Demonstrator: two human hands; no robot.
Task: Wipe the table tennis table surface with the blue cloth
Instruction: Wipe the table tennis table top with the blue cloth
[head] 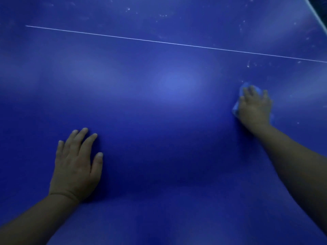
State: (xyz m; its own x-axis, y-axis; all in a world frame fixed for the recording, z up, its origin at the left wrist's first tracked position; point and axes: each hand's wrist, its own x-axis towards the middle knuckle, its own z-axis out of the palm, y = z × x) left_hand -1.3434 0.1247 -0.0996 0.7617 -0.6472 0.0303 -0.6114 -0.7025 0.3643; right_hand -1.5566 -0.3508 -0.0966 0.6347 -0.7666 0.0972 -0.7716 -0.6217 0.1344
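The deep blue table tennis table [159, 106] fills the whole view. My right hand [254, 106] lies far out on the right, pressed down flat on the light blue cloth [236, 106]; the cloth mostly hides beneath the palm and peeks out at the fingertips and left side. My left hand [76, 165] rests flat on the bare table at lower left, fingers spread, holding nothing. White specks and smudges [249, 64] dot the surface beyond and to the right of the cloth.
A thin white line [177, 43] crosses the table from upper left to right. The table's pale edge [318, 16] shows at the top right corner, with darkness past it. More dusty specks [162, 15] lie beyond the line.
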